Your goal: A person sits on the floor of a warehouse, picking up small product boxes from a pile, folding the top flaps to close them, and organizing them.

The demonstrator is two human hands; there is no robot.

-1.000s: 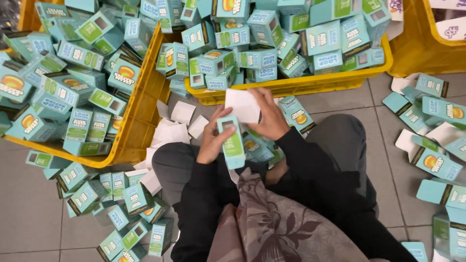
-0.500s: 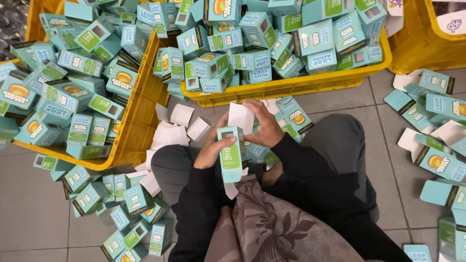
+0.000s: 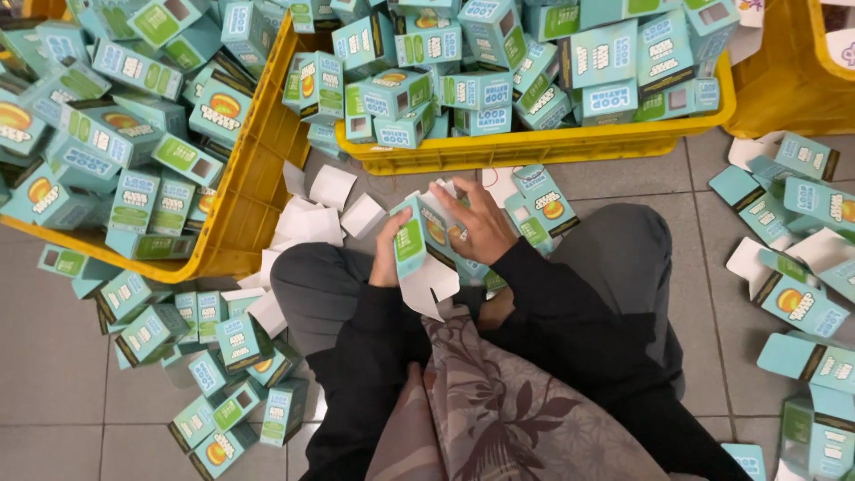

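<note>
Teal carton (image 3: 411, 239): held above the lap, between both hands, long axis tilted slightly from upright, green panel turned toward the camera. The left hand (image 3: 386, 254) is clamped on its left side; the right hand (image 3: 476, 221) is set against its upper right end, fingers spread over what appears to be the open top, so the two hands are brought together on the one box. A white insert (image 3: 429, 283) is seen hanging below its lower end. Each hand lies equally near. Filled yellow crates (image 3: 534, 151) stand just beyond; loose cartons (image 3: 223, 374) are scattered on the tiled floor (image 3: 53, 392).
</note>
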